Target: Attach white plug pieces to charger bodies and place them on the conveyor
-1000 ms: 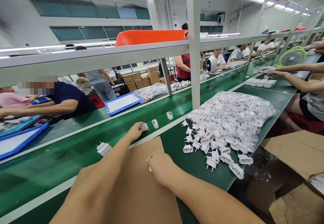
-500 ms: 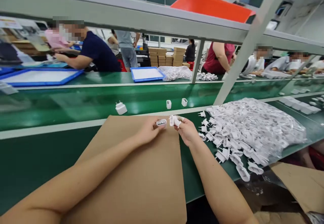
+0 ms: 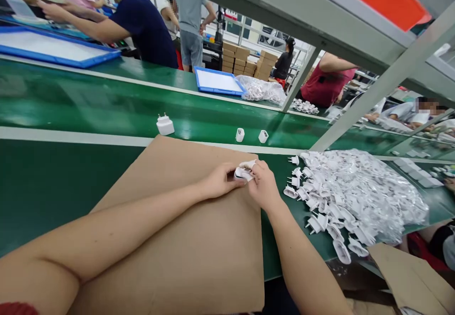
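Observation:
My left hand (image 3: pixel 221 181) and my right hand (image 3: pixel 261 184) meet over a brown cardboard sheet (image 3: pixel 185 229) on the green bench. Both are closed on small white plastic parts: the left pinches a white charger body (image 3: pixel 240 174), and the right holds a white plug piece (image 3: pixel 248 164) pressed against it. A heap of white plug pieces (image 3: pixel 341 196), partly on clear plastic, lies just right of my right hand.
On the green conveyor belt (image 3: pixel 106 111) stand a white charger with pins up (image 3: pixel 165 125) and two small white bodies (image 3: pixel 241 134). Blue trays (image 3: pixel 218 81) and other workers sit across the belt. A grey frame post (image 3: pixel 373 94) slants above the heap. A cardboard box (image 3: pixel 415 277) is at lower right.
My left hand picked a white body off the belt edge and drew it back over the cardboard. My right hand rose with a plug piece, and the two parts now touch. The view tilted down.

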`<state>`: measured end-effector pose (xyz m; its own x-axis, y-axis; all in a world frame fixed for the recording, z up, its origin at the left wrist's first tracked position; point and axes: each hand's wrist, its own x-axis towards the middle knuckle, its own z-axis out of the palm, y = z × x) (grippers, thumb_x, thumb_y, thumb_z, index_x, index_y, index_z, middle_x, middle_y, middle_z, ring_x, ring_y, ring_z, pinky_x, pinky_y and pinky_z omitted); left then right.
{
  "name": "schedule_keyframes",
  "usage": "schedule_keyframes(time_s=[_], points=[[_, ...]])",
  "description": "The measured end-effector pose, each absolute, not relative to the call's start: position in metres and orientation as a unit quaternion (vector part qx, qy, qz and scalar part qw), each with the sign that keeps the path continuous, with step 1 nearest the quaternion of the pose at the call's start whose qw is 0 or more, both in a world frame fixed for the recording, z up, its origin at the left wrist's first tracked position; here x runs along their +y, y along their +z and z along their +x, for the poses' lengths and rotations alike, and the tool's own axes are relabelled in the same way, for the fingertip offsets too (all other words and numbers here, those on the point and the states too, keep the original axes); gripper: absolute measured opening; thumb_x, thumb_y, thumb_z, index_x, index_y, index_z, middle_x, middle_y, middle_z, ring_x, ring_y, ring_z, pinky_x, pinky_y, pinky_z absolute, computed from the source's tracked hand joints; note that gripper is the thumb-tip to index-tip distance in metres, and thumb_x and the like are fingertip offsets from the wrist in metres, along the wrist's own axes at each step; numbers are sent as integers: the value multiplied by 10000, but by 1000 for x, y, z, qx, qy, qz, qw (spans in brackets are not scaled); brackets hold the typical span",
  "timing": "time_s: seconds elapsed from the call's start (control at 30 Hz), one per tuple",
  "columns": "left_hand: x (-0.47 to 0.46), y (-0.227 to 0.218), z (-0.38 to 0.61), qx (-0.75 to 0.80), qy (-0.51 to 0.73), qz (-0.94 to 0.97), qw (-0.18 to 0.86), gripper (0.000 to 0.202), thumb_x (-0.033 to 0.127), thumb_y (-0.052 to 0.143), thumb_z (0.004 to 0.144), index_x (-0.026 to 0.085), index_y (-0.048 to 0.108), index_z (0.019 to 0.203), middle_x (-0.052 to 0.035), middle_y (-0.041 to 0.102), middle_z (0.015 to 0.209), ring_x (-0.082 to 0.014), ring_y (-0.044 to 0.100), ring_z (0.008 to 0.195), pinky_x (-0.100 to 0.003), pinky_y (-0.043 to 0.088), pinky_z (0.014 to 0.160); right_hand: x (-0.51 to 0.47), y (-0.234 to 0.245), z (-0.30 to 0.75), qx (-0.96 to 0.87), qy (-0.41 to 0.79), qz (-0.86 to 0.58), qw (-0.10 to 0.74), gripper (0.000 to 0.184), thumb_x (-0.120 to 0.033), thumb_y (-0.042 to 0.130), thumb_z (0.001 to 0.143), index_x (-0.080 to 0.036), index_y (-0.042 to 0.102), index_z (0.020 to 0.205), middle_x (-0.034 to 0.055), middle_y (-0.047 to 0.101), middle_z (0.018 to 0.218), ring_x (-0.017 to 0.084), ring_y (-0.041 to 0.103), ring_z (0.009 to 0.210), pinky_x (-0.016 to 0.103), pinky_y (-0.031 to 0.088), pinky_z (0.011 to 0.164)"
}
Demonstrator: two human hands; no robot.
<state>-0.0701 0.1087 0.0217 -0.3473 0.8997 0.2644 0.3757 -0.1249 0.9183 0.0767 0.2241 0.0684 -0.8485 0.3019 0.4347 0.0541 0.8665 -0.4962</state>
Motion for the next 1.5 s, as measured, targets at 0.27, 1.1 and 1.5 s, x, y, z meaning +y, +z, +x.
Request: schedule_keyframes(time_s=[0.27, 1.1, 1.5], points=[[109, 21, -71, 623, 549, 509, 228, 232, 382, 775, 759, 177, 694, 833, -51, 697, 878, -248, 653, 851, -347, 518, 767, 212, 72, 69, -967, 125, -109, 194, 417, 24, 449, 745, -196, 679, 1015, 89, 618, 984, 258, 510, 940, 368, 459, 818], [107, 24, -70, 648, 514, 521, 212, 114, 281, 707, 783, 175, 666, 789, -38, 695, 847, -227, 642, 835, -322, 496, 750, 194, 93, 61, -973, 47, -187, 127, 254, 5, 549, 784, -198, 687, 851, 70, 629, 892, 228, 549, 910, 304, 428, 732], [110, 14, -71, 652, 510, 516, 223, 209, 371, 737, 808, 171, 676, 815, -56, 686, 890, -248, 646, 856, -351, 503, 769, 211, 85, 57, -962, 121, -195, 147, 325, -5, 529, 696, -199, 736, 856, 49, 621, 846, 214, 551, 842, 296, 422, 699]])
